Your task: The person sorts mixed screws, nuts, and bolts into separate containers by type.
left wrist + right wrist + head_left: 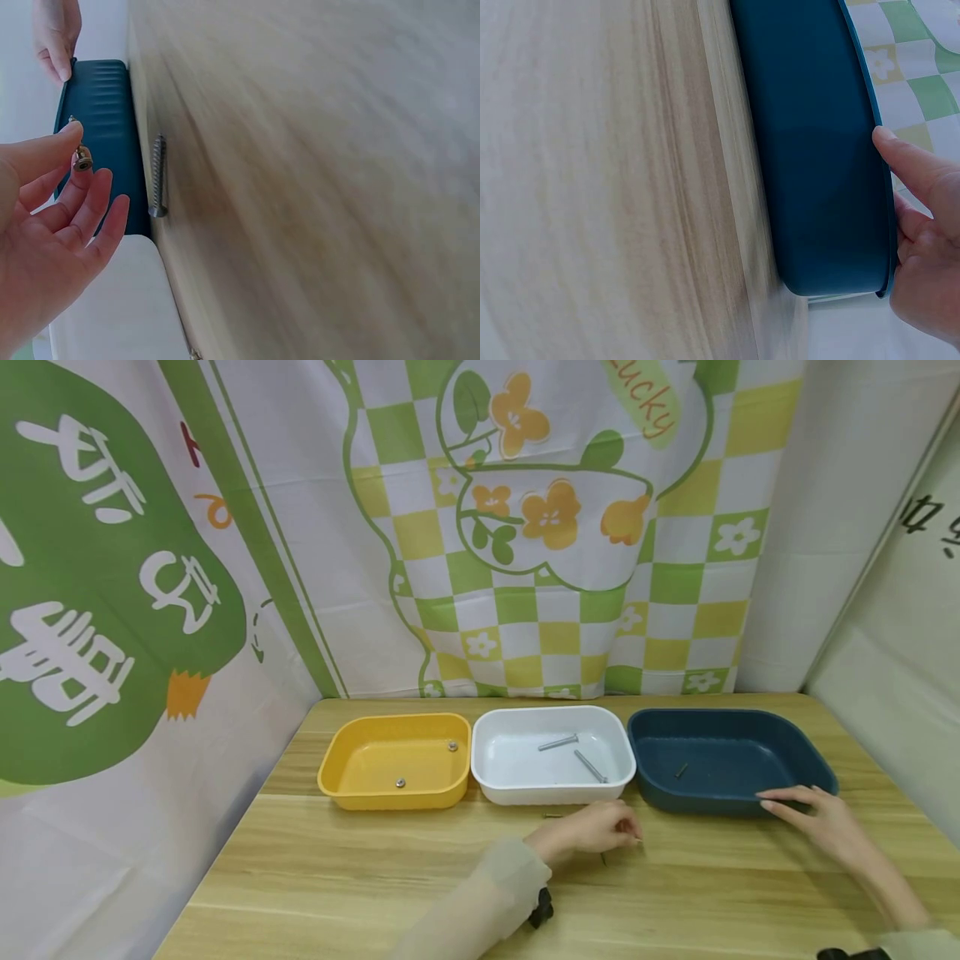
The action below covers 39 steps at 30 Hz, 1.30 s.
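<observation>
1. Your left hand (588,828) is pinching a brass-toned screw (82,159) between thumb and fingertips; its other fingers are curving loosely apart. You're holding the screw above the counter (360,877), in front of the white tray (551,796)'s right end.
2. Your right hand (825,831) is pinching the near rim of the dark blue tray (705,803) close to its right corner, thumb outside, fingers reaching over the edge.
3. A loose screw (159,176) is lying on the counter just beside the blue tray in the left wrist view; in the head view your left hand and wrist are partly covering it.
4. Another small screw (552,816) is lying on the counter right at the white tray's front wall, partly hidden behind your left wrist.
5. Trays are sitting in a row along the counter's back: yellow tray (405,800) left, white middle, blue right.
6. Contents: blue is holding one small dark screw (681,770); white is holding two long silver bolts (558,743), lying apart; yellow is holding two small round metal pieces (400,782), too small for exact ID.
7. A patterned curtain (525,610) is hanging behind the counter.
</observation>
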Each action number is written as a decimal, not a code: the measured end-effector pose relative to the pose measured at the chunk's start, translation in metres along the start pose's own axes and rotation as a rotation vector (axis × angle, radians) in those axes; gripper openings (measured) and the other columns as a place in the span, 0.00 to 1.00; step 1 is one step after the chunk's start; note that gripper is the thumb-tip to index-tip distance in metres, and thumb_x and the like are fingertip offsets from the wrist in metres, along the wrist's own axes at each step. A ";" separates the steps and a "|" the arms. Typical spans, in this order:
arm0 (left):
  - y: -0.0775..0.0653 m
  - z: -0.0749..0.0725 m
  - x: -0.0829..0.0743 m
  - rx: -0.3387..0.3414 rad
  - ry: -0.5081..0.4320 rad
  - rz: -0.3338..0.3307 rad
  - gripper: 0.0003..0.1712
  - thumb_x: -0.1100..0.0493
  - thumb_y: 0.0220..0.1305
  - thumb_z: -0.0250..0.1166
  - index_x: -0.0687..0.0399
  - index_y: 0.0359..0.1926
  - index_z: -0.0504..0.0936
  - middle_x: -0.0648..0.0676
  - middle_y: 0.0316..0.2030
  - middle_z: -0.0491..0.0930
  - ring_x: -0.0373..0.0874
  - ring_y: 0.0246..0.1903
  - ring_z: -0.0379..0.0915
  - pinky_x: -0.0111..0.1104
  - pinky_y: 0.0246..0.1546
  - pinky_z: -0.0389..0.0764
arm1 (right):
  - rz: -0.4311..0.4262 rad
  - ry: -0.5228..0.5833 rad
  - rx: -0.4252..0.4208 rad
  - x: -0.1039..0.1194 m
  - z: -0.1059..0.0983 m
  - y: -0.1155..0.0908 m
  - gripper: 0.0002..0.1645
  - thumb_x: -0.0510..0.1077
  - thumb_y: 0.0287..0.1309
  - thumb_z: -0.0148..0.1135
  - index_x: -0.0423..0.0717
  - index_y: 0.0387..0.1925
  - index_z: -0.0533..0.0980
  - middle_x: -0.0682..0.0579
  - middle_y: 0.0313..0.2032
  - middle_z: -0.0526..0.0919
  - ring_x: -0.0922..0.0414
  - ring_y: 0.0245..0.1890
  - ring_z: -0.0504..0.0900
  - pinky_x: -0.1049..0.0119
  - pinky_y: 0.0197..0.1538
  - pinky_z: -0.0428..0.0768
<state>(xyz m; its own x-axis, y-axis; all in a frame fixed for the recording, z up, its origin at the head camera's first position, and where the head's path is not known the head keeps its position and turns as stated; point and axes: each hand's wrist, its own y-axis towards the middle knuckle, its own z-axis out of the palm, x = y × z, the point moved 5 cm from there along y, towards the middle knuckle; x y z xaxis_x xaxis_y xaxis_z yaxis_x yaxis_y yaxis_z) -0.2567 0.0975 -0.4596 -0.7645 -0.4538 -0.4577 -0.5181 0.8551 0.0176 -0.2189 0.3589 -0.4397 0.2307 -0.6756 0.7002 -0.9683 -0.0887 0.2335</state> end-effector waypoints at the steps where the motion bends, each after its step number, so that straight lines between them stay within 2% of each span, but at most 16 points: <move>1: 0.000 0.000 -0.001 -0.006 -0.001 0.002 0.04 0.60 0.58 0.60 0.54 0.34 0.80 0.45 0.30 0.74 0.27 0.28 0.65 0.12 0.30 0.63 | -0.007 -0.001 -0.006 0.000 0.000 0.000 0.19 0.46 0.57 0.55 0.34 0.44 0.75 0.84 0.36 0.65 0.82 0.51 0.54 0.40 0.58 0.41; 2: 0.000 -0.001 -0.001 -0.013 -0.002 0.007 0.05 0.60 0.58 0.59 0.54 0.35 0.80 0.45 0.30 0.74 0.27 0.28 0.65 0.12 0.30 0.63 | -0.014 -0.003 -0.012 0.001 0.000 0.000 0.19 0.46 0.57 0.55 0.34 0.43 0.75 0.84 0.36 0.66 0.87 0.45 0.52 0.41 0.59 0.41; 5: 0.001 -0.003 -0.003 -0.036 -0.006 0.025 0.05 0.61 0.59 0.59 0.55 0.35 0.79 0.45 0.30 0.74 0.27 0.28 0.65 0.12 0.30 0.63 | -0.025 0.002 -0.014 0.002 -0.001 0.000 0.18 0.45 0.57 0.56 0.34 0.43 0.75 0.84 0.36 0.66 0.89 0.42 0.50 0.41 0.59 0.41; 11: 0.002 -0.008 -0.008 -0.086 -0.008 0.063 0.05 0.61 0.59 0.59 0.56 0.36 0.79 0.47 0.32 0.76 0.28 0.30 0.67 0.11 0.32 0.64 | -0.035 0.007 -0.014 0.003 -0.001 0.001 0.18 0.45 0.57 0.56 0.33 0.42 0.75 0.84 0.36 0.66 0.90 0.41 0.50 0.41 0.59 0.39; 16: 0.003 -0.011 -0.012 -0.125 -0.009 0.065 0.05 0.61 0.59 0.59 0.55 0.36 0.78 0.47 0.33 0.76 0.27 0.31 0.68 0.11 0.32 0.64 | -0.046 0.010 -0.019 0.003 -0.001 0.001 0.17 0.44 0.57 0.56 0.34 0.42 0.76 0.84 0.36 0.66 0.90 0.41 0.51 0.43 0.59 0.39; 20: 0.005 -0.014 -0.014 -0.150 -0.037 0.053 0.05 0.61 0.59 0.58 0.55 0.37 0.78 0.47 0.33 0.76 0.28 0.31 0.67 0.11 0.32 0.64 | -0.044 0.008 -0.024 0.003 0.000 0.001 0.17 0.44 0.57 0.56 0.35 0.41 0.76 0.84 0.36 0.66 0.90 0.41 0.51 0.44 0.60 0.39; 28: 0.009 -0.018 -0.019 -0.244 -0.098 0.019 0.06 0.61 0.59 0.58 0.54 0.37 0.78 0.46 0.32 0.75 0.26 0.29 0.65 0.10 0.31 0.64 | -0.067 -0.001 -0.045 0.003 -0.001 0.000 0.14 0.43 0.56 0.56 0.38 0.40 0.77 0.84 0.35 0.67 0.90 0.42 0.51 0.48 0.62 0.38; 33: 0.012 -0.020 -0.021 -0.286 -0.107 -0.021 0.05 0.59 0.60 0.58 0.52 0.37 0.78 0.43 0.30 0.73 0.25 0.29 0.64 0.11 0.30 0.63 | -0.054 0.005 -0.036 0.002 -0.001 0.000 0.16 0.44 0.57 0.56 0.35 0.41 0.76 0.84 0.36 0.67 0.90 0.42 0.50 0.44 0.60 0.39; 39: 0.016 -0.022 -0.022 -0.324 -0.170 -0.046 0.05 0.58 0.60 0.57 0.51 0.37 0.78 0.43 0.30 0.72 0.25 0.29 0.64 0.12 0.30 0.64 | -0.025 0.005 -0.022 0.001 0.000 0.001 0.17 0.45 0.57 0.56 0.35 0.42 0.76 0.84 0.36 0.66 0.89 0.43 0.51 0.40 0.58 0.41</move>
<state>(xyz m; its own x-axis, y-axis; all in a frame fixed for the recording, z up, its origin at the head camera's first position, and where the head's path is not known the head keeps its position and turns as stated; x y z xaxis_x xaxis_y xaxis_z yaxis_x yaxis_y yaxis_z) -0.2568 0.1161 -0.4292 -0.6767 -0.4187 -0.6056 -0.6661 0.6986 0.2613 -0.2192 0.3584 -0.4385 0.2558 -0.6700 0.6969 -0.9598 -0.0898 0.2659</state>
